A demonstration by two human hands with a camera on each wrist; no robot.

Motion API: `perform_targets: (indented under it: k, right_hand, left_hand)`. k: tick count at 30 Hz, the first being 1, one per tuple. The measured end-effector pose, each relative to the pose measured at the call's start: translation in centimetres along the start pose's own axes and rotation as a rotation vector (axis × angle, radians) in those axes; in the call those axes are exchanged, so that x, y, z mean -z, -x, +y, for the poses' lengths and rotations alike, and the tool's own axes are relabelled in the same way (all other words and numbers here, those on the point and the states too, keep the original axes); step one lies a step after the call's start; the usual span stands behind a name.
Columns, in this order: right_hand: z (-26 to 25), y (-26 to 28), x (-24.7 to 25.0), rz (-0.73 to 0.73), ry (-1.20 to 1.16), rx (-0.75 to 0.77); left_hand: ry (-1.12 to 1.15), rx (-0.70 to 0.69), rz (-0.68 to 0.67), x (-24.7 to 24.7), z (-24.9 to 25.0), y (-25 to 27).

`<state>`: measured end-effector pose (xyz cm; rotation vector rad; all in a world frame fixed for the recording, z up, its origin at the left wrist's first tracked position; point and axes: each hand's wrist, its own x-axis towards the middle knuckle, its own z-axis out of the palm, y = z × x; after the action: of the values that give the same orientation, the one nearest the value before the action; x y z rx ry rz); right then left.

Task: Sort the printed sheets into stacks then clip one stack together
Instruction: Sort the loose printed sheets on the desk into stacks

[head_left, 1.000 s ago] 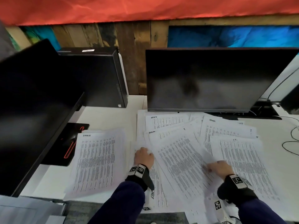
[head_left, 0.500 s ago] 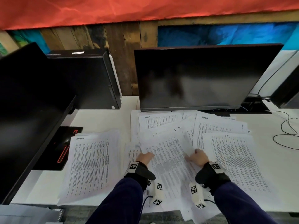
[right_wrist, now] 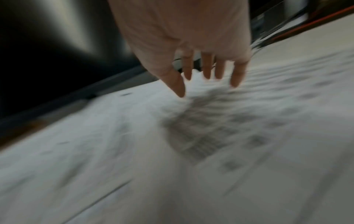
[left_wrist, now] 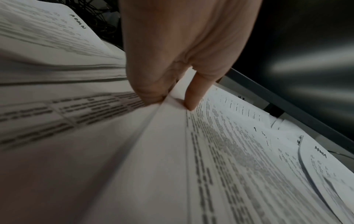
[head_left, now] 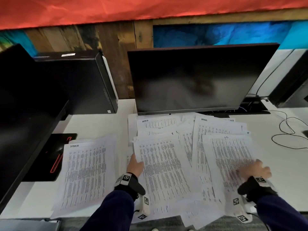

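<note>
Printed sheets lie spread over the white desk (head_left: 291, 164). A separate stack (head_left: 86, 172) sits at the left. In the middle a loose sheet (head_left: 163, 164) is held at its left edge by my left hand (head_left: 135, 165); the left wrist view shows thumb and finger (left_wrist: 193, 97) pinching that sheet's edge (left_wrist: 168, 121). At the right another pile (head_left: 230, 155) lies under my right hand (head_left: 255, 170), which is spread with straight fingers (right_wrist: 206, 71) over the paper (right_wrist: 210, 128). The right wrist view is blurred. No clip is in view.
A dark monitor (head_left: 200, 77) stands right behind the sheets. A black computer tower (head_left: 80, 84) is at the back left, another black screen (head_left: 20, 114) at the far left. Cables (head_left: 286, 129) run along the desk at the right. Some sheets overhang the front edge.
My right hand has let go of the middle sheet and moved right onto the right pile. My left hand still holds the middle sheet, which now lies straighter.
</note>
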<state>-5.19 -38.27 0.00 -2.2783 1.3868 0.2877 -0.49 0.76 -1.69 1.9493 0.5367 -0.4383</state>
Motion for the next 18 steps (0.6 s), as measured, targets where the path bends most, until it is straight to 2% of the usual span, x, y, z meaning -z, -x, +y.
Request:
perform_targets:
  k: [2, 6, 10, 15, 18]
  right_hand:
    - [1.8, -1.0, 0.5, -0.081, 0.033, -0.092]
    - [3.7, -4.3, -0.5, -0.138, 0.054, -0.065]
    - [1.9, -1.7, 0.7, -0.125, 0.109, -0.021]
    - [0.5, -1.1, 0.9, -0.103, -0.039, -0.025]
    - [0.8, -1.5, 1.5, -0.117, -0.233, -0.078]
  left_hand:
    - [-0.007, 0.003, -0.015, -0.2, 0.0, 0.0]
    - [-0.031, -0.007, -0.054, -1.2, 0.8, 0.5]
    - [-0.010, -0.001, -0.059, -2.6, 1.3, 0.6]
    - [-0.006, 0.033, -0.013, -3.6, 1.6, 0.9]
    - [0.005, 0.047, 0.011, -4.0, 1.3, 0.7]
